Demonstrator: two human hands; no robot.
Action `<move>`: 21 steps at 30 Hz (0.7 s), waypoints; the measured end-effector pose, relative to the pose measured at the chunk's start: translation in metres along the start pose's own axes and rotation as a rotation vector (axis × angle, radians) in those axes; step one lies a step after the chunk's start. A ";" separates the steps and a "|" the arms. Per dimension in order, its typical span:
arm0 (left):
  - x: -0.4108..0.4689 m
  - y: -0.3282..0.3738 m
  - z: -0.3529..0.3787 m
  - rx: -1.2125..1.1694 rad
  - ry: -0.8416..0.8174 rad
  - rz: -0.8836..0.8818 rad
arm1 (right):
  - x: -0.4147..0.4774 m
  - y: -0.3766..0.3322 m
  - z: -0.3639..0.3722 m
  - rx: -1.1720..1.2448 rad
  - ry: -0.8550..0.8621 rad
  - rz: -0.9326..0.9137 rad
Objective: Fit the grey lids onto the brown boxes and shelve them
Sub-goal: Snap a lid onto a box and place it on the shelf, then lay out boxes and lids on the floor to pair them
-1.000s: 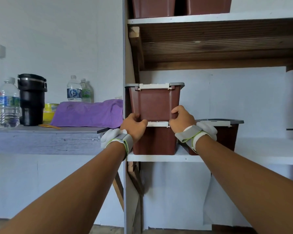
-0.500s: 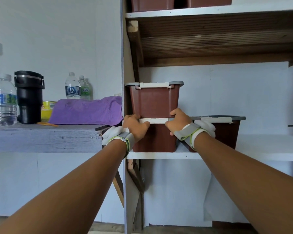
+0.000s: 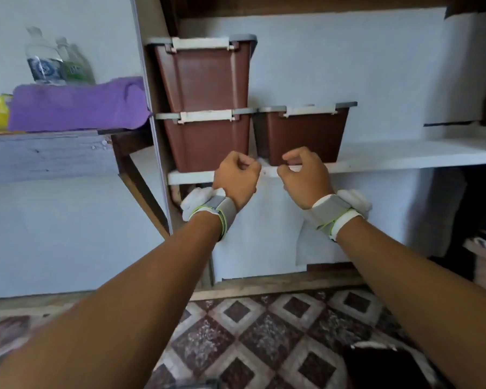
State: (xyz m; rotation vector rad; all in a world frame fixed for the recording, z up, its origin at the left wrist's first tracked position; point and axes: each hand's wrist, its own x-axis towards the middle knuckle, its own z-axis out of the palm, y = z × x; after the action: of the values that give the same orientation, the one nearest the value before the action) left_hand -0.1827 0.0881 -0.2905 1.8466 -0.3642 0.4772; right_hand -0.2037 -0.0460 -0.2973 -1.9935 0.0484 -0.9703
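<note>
Brown boxes under grey lids stand on the white shelf: two stacked at left, a third box just beside them. In front of the shelf edge, the left hand has its fingers clenched on nothing; the right hand is loosely curled and empty.

This looks like a storage corner in a home. A wooden shelf lined with white paper carries lidded brown boxes. A patterned rug covers the floor, and a worn grey table alongside holds water bottles and a purple cloth.
</note>
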 end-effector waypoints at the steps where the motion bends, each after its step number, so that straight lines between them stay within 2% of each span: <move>1: -0.012 -0.011 0.015 -0.018 -0.045 -0.037 | -0.011 0.019 -0.006 0.008 -0.019 0.066; 6: -0.079 -0.077 0.086 -0.085 -0.211 -0.330 | -0.077 0.127 -0.034 -0.049 -0.030 0.404; 9: -0.133 -0.133 0.144 -0.043 -0.310 -0.444 | -0.131 0.200 -0.058 -0.222 -0.026 0.649; 13: -0.187 -0.176 0.192 -0.014 -0.473 -0.594 | -0.188 0.261 -0.066 -0.351 -0.034 0.870; 17: -0.249 -0.215 0.234 -0.025 -0.608 -0.788 | -0.254 0.324 -0.075 -0.482 0.135 1.167; 21: -0.290 -0.252 0.273 0.128 -0.736 -0.796 | -0.305 0.357 -0.094 -0.547 0.290 1.400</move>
State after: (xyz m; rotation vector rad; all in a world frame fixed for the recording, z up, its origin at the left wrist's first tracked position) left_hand -0.2771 -0.0876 -0.7172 2.0580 -0.0511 -0.7534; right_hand -0.3627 -0.2107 -0.7180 -1.6098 1.7451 -0.2595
